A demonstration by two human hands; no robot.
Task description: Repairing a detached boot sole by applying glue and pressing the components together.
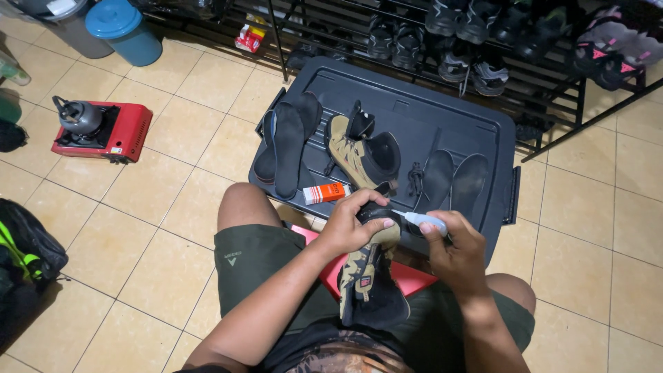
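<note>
— Head view: what do the hands have?

— The left hand (349,228) is clamped over the toe of a tan-and-black shoe (369,280) standing upright on the person's lap, heel down. The right hand (456,252) is closed round a small white glue tube (423,221), its nozzle touching the toe edge.

— How would that shoe handle?

— Light, I'd judge, with a soft upper and a stiffer sole; gripping the toe cap or the sole's sides looks steadiest. The tube seems squeezable, so a gentle pinch mid-body suits it.

— And around them?

— Its mate (359,148), dark insoles (286,145) and an orange box (324,193) lie on a black bin lid (442,110).
</note>
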